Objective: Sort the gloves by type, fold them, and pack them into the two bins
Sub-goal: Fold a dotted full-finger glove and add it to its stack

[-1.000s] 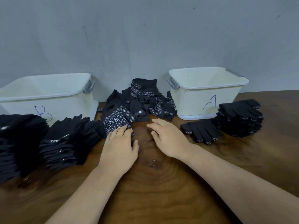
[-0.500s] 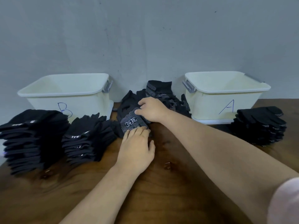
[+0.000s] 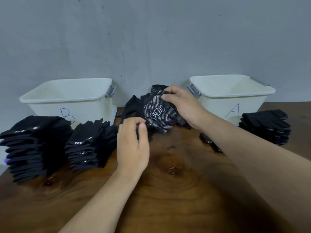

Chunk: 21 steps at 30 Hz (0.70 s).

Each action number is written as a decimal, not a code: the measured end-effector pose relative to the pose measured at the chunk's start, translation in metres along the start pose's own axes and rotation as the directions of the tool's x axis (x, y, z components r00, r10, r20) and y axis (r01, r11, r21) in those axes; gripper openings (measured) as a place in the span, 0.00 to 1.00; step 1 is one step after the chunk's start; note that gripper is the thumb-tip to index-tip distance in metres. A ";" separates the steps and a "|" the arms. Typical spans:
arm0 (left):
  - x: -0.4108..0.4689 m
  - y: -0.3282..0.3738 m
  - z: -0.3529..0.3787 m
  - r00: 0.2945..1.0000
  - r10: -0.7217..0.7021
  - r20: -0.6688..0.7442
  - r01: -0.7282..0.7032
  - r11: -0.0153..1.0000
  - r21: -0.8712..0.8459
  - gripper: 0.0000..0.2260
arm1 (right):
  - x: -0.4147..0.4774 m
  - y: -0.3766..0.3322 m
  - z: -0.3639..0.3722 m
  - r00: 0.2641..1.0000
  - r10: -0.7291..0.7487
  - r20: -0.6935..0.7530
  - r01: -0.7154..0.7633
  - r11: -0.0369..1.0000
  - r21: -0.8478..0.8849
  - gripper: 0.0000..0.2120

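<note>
Wooden worktop [image 3: 168,199], grey wall behind. Left hand [image 3: 133,145] nearest, fingers curled toward thumb; blurred, so I cannot tell whether it pinches cloth. Right hand [image 3: 183,106] grips a dotted glove [image 3: 159,113] above the loose pile [image 3: 133,106]. Folded stacks [image 3: 38,143] sit before bin B [image 3: 67,98] and bin A [image 3: 232,91]. Step: sorting. The next move probably needs both hands to flatten this glove for folding.

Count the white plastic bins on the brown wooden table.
2: white plastic bin marked B at back left; white plastic bin marked A at back right. None seems hidden.
</note>
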<state>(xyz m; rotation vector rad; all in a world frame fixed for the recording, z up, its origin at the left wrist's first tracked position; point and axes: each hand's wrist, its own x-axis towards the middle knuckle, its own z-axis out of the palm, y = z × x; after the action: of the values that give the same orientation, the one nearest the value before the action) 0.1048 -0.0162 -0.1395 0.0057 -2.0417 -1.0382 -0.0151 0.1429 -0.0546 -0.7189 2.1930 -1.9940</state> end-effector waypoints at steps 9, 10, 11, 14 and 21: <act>-0.001 -0.006 0.002 0.977 -0.203 0.067 0.212 0.958 -0.194 0.09 | -0.052 0.023 -0.028 0.891 0.305 0.337 -0.130 0.881 -0.455 0.06; -0.002 -0.008 0.002 0.976 -0.178 0.126 0.194 0.972 -0.135 0.10 | -0.054 0.032 -0.029 0.905 0.307 0.295 -0.086 0.810 -0.580 0.08; -0.002 -0.009 0.003 0.973 -0.129 0.191 0.146 0.987 -0.073 0.11 | -0.055 0.038 -0.030 0.924 0.282 0.259 -0.041 0.746 -0.665 0.10; -0.006 -0.011 0.004 0.885 0.090 0.456 -0.116 0.993 0.029 0.13 | -0.059 0.048 -0.034 0.954 0.198 0.225 0.029 0.686 -0.727 0.11; -0.014 -0.010 0.007 0.631 0.185 0.753 -0.335 0.941 0.050 0.12 | -0.060 0.051 -0.052 0.985 0.137 0.105 0.018 0.524 -0.851 0.13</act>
<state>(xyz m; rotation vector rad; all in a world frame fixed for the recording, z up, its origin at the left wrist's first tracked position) 0.1060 -0.0133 -0.1579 -0.7208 -2.7597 -0.6985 0.0049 0.2160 -0.1105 -0.7968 2.9642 -0.6203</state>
